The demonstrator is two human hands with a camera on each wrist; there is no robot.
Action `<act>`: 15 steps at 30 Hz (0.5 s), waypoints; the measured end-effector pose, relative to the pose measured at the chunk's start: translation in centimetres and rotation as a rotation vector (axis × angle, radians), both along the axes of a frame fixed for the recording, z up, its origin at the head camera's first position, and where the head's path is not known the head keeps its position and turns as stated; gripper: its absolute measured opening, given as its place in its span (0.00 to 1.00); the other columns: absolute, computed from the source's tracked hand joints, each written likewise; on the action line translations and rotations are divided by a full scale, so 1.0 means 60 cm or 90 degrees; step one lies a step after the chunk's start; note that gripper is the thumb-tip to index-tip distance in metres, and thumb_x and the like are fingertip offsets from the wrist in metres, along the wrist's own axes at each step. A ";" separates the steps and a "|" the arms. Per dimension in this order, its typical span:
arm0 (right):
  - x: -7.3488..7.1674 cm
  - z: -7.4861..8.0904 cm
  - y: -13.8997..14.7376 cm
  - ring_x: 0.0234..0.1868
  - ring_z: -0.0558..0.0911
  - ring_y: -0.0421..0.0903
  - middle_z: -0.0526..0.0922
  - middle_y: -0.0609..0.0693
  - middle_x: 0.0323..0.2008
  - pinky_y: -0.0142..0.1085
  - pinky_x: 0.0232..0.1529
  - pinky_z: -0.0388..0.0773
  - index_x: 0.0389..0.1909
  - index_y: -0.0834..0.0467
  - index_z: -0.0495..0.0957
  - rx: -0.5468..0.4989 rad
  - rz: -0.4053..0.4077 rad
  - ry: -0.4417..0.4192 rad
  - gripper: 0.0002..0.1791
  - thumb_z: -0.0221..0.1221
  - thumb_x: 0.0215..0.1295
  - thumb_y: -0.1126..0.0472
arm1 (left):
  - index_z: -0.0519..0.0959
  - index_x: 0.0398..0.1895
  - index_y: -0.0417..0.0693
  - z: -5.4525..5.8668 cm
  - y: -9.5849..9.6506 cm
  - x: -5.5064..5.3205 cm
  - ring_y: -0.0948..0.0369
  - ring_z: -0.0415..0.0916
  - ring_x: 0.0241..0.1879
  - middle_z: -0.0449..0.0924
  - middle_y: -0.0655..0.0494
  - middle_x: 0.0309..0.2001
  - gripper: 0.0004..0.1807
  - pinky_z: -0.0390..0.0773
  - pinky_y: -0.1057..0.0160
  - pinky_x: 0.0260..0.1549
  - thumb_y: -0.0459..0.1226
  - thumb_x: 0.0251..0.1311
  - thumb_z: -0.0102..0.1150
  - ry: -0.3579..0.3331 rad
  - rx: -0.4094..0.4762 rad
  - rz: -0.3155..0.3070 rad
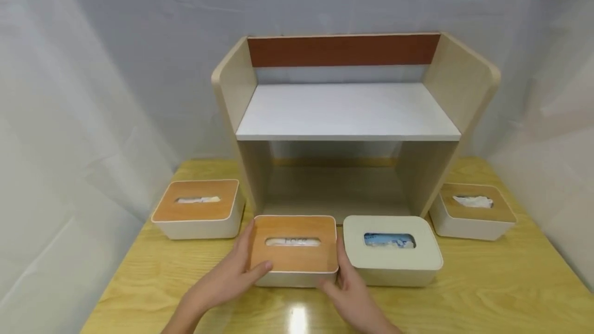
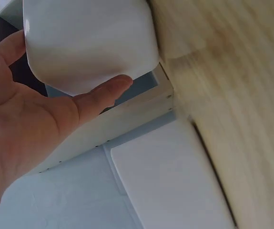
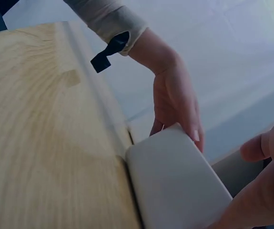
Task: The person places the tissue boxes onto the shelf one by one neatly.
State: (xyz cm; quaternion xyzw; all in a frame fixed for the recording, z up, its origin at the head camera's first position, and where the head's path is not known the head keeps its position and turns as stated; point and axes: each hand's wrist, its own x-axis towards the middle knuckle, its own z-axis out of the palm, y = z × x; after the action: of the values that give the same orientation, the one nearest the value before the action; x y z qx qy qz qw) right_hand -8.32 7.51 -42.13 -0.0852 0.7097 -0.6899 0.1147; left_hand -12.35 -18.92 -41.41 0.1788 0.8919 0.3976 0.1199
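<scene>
A tissue box (image 1: pixel 294 259) with an orange wood-look lid and white sides sits on the table in front of the shelf, both hands at its ends. My left hand (image 1: pixel 227 282) holds its left end, thumb at the front corner and fingers along the side. At the right end my right hand (image 1: pixel 350 295) grips it, fingers in the narrow gap before a cream-lidded tissue box (image 1: pixel 393 256). The left wrist view shows the held box's white side (image 2: pixel 91 43) against the left thumb. Its underside is hidden.
Behind stands a two-tier shelf (image 1: pixel 348 112) with a white upper board. Another orange-lidded tissue box (image 1: pixel 199 226) lies to its left, and a brown-lidded one (image 1: pixel 478 223) to its right. Pale fabric hangs around the wooden table (image 1: pixel 501 293).
</scene>
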 end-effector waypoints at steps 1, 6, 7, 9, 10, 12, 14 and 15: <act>0.002 -0.004 -0.001 0.76 0.38 0.64 0.26 0.67 0.76 0.46 0.68 0.47 0.76 0.67 0.26 0.006 -0.004 -0.010 0.53 0.57 0.66 0.69 | 0.25 0.78 0.40 -0.001 -0.001 0.002 0.43 0.31 0.76 0.24 0.38 0.78 0.54 0.43 0.41 0.72 0.54 0.71 0.52 -0.013 0.018 0.002; 0.003 -0.023 -0.003 0.75 0.35 0.67 0.25 0.70 0.75 0.53 0.69 0.40 0.76 0.68 0.25 0.001 -0.016 -0.027 0.55 0.57 0.62 0.72 | 0.28 0.78 0.37 -0.005 -0.006 0.008 0.41 0.44 0.75 0.31 0.33 0.78 0.53 0.53 0.41 0.70 0.52 0.71 0.53 -0.064 0.071 0.027; 0.002 -0.025 -0.004 0.75 0.35 0.67 0.24 0.69 0.75 0.53 0.69 0.40 0.76 0.67 0.24 -0.005 -0.017 -0.028 0.56 0.57 0.61 0.72 | 0.29 0.78 0.37 -0.005 -0.007 0.009 0.40 0.48 0.74 0.33 0.33 0.77 0.53 0.58 0.41 0.68 0.51 0.71 0.53 -0.067 0.075 0.033; 0.002 -0.028 -0.006 0.75 0.34 0.66 0.24 0.68 0.76 0.54 0.70 0.41 0.76 0.65 0.23 -0.018 -0.017 -0.037 0.57 0.57 0.61 0.72 | 0.31 0.79 0.38 -0.007 -0.008 0.011 0.41 0.55 0.71 0.38 0.33 0.77 0.52 0.64 0.41 0.65 0.51 0.71 0.54 -0.070 0.083 0.043; 0.003 -0.029 -0.008 0.75 0.35 0.66 0.25 0.68 0.76 0.53 0.70 0.41 0.76 0.65 0.23 -0.020 -0.020 -0.038 0.57 0.57 0.61 0.72 | 0.32 0.79 0.38 -0.008 -0.009 0.012 0.40 0.56 0.71 0.39 0.32 0.77 0.51 0.66 0.41 0.64 0.50 0.71 0.54 -0.070 0.086 0.048; 0.004 -0.030 -0.010 0.75 0.37 0.66 0.25 0.69 0.76 0.51 0.70 0.46 0.76 0.64 0.23 -0.026 -0.024 -0.046 0.57 0.57 0.60 0.72 | 0.33 0.79 0.39 -0.009 -0.009 0.015 0.39 0.57 0.70 0.41 0.32 0.77 0.51 0.68 0.41 0.63 0.50 0.70 0.55 -0.071 0.089 0.058; 0.005 -0.030 -0.011 0.75 0.39 0.66 0.26 0.69 0.76 0.49 0.69 0.51 0.76 0.63 0.22 -0.031 -0.028 -0.054 0.57 0.57 0.60 0.73 | 0.34 0.79 0.39 -0.010 -0.008 0.016 0.37 0.57 0.70 0.42 0.32 0.77 0.51 0.68 0.41 0.63 0.50 0.70 0.56 -0.075 0.095 0.067; 0.005 -0.029 -0.012 0.75 0.41 0.66 0.26 0.70 0.76 0.48 0.69 0.53 0.76 0.64 0.23 -0.029 -0.031 -0.054 0.57 0.57 0.60 0.72 | 0.35 0.79 0.39 -0.010 -0.007 0.017 0.36 0.57 0.70 0.43 0.32 0.77 0.51 0.68 0.41 0.63 0.50 0.70 0.56 -0.073 0.097 0.071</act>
State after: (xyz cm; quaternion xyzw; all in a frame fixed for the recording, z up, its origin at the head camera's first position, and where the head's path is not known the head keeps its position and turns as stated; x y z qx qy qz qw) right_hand -8.04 6.79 -43.88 -0.0408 0.6899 -0.7117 0.1259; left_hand -11.34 -19.36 -42.02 0.1142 0.8593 0.4800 0.1347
